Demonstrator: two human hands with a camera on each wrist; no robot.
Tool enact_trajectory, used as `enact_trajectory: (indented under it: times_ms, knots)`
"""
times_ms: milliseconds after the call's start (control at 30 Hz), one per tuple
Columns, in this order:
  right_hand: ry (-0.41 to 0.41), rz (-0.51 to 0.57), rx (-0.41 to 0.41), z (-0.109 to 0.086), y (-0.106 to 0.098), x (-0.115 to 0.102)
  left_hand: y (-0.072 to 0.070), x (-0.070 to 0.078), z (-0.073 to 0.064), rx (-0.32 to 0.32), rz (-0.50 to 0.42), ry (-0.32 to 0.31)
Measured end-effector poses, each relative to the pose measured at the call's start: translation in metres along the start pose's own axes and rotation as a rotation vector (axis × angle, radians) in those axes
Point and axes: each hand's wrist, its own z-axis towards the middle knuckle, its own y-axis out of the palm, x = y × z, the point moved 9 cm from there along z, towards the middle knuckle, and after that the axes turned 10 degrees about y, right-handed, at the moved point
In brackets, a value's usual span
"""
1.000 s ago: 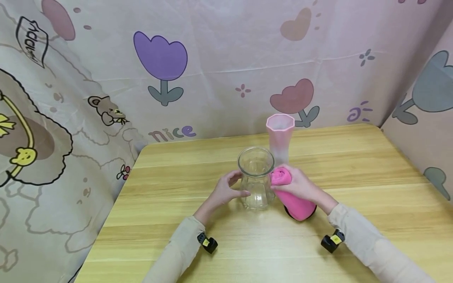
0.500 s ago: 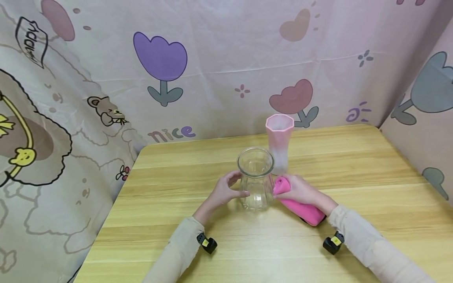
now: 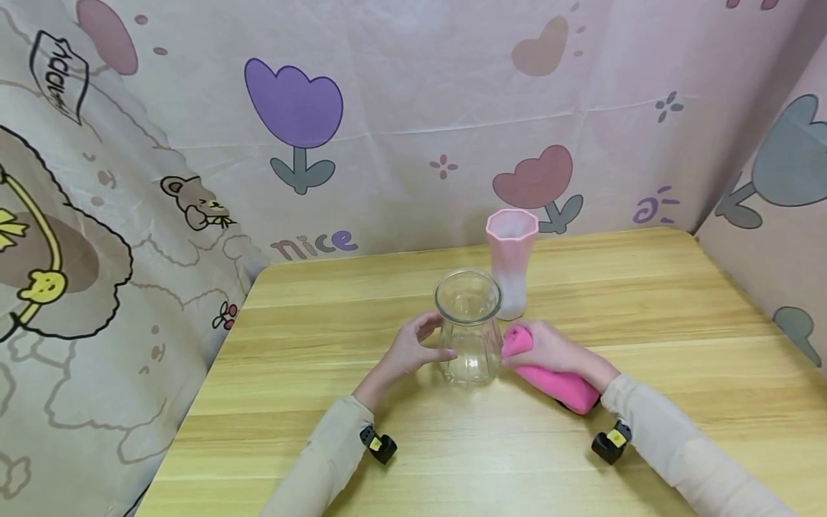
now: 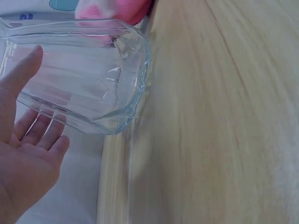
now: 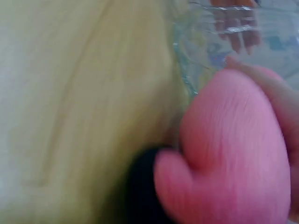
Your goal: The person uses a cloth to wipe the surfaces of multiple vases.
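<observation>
A clear glass vase (image 3: pixel 470 352) with a round rim stands upright on the table. My left hand (image 3: pixel 416 346) holds its left side, thumb across the front and fingers behind. In the left wrist view the thumb (image 4: pixel 25 70) shows over the ribbed glass. At the vase's right side, my right hand (image 3: pixel 549 347) grips a bunched, rolled bright pink cloth (image 3: pixel 565 391), its upper end close to the glass. The cloth slants down to the right toward the wrist, with a black part (image 5: pixel 147 186) along its lower edge. Some right fingers are hidden behind the cloth.
A pink-to-white faceted vase (image 3: pixel 512 276) stands just behind the glass vase, slightly right. The wooden table (image 3: pixel 310 337) runs back to a patterned fabric backdrop (image 3: pixel 400 143). Both wrists carry small black cameras.
My right hand has lowered slightly beside the glass vase, and the pink cloth's lower end has swung right toward the wrist. The left hand and both vases stay in place.
</observation>
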Motion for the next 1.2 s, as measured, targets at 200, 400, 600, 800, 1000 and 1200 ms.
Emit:
enact_trajectory:
  times_ms: [200,400,600,800,1000,1200]
  knots:
    - [-0.004,0.204,0.114,0.002,-0.020,-0.013,0.001,0.001,0.001,-0.001,0.006,0.013]
    - [-0.028,0.284,0.215,0.000,-0.034,-0.031,0.002,0.001,0.001,-0.001,0.011,0.013]
    - [-0.071,0.308,0.297,-0.006,-0.047,-0.050,0.002,-0.001,0.001,-0.007,0.016,-0.001]
    - [-0.082,0.321,0.354,-0.015,-0.056,-0.059,0.002,-0.003,0.001,-0.003,0.014,0.009]
    - [-0.092,0.353,0.412,-0.022,-0.067,-0.063,0.002,-0.003,0.001,-0.004,0.022,0.012]
    - [-0.092,0.363,0.453,-0.027,-0.075,-0.062,0.002,-0.001,0.001,-0.001,0.029,0.031]
